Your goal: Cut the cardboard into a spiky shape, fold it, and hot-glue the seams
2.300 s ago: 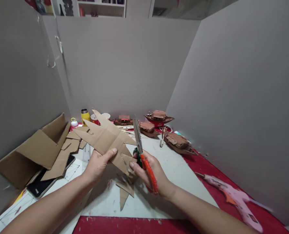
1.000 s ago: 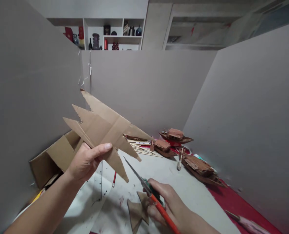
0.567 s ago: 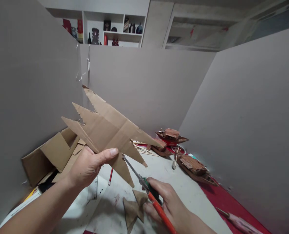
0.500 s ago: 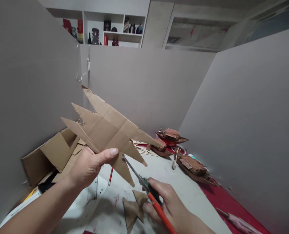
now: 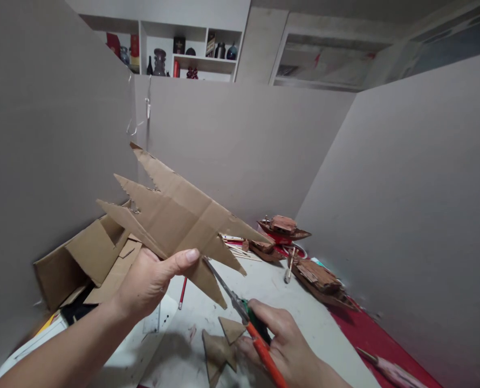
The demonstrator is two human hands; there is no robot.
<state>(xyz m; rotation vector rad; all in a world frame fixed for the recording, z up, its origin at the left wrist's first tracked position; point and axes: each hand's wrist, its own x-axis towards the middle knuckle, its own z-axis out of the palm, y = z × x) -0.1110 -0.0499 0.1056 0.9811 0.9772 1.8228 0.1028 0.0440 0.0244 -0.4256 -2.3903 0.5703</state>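
Moved: a second ago the scissors (image 5: 258, 340) had their tips short of the zigzag cardboard piece (image 5: 179, 215); now they sit right at the root of a notch in its lower right edge. In the last half second the piece has tipped a little, its left-hand points dipping slightly.
Meaning of that: to my eye the cutting is down to a tight inside corner, with blades and card lined up; I can't tell from here whether steel touches board.
Cardboard piece: held up in the air, tilted, jagged points on both ends, some notches still rough.
Left hand (image 5: 155, 275): grasping the piece by its lower edge, thumb flat on the near face close to the notch, fingers hidden behind.
Right hand (image 5: 276, 328): wrapped round the orange and green handles, blades looking nearly together, aimed up and away.
Offcuts (image 5: 218, 353): dark-edged bits lying on the pale work sheet (image 5: 321, 350), just below the scissors.
Under the left wrist: a clear ruler (image 5: 152, 323), with a red pencil (image 5: 182, 293) near it.
Model boats (image 5: 321, 283): three brown-roofed ones toward the back right.
Glue gun (image 5: 393, 372): pink, on the red cloth (image 5: 385, 337), well apart from both hands.
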